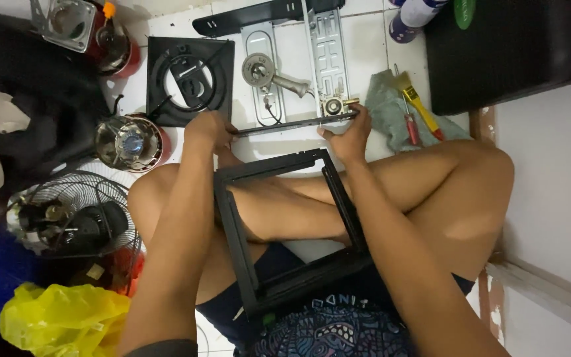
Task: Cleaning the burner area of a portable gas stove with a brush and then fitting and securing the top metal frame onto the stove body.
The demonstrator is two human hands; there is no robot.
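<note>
I sit cross-legged on a white tiled floor with a black square stove frame (pixel 232 218) resting on my lap. My left hand (pixel 207 129) grips the left end of a long dark metal bar (pixel 285 124) lying across the floor in front of my knees. My right hand (pixel 350 135) holds the bar's right end, next to a small brass valve fitting (pixel 333 104). Just beyond the bar lie a grey metal bracket with a burner head and pipe (pixel 262 69) and a second perforated grey bracket (pixel 326 53).
A black square pan support (pixel 190 73) lies at the far left of the parts. Two shiny round burners (pixel 129 142) (pixel 117 46) and a fan cage (pixel 77 211) sit left. A grey rag (pixel 386 109) with a yellow brush (pixel 419 102) and red screwdriver (pixel 411 127) lies right, beside a black box (pixel 510 53). A yellow bag (pixel 61 317) lies near left.
</note>
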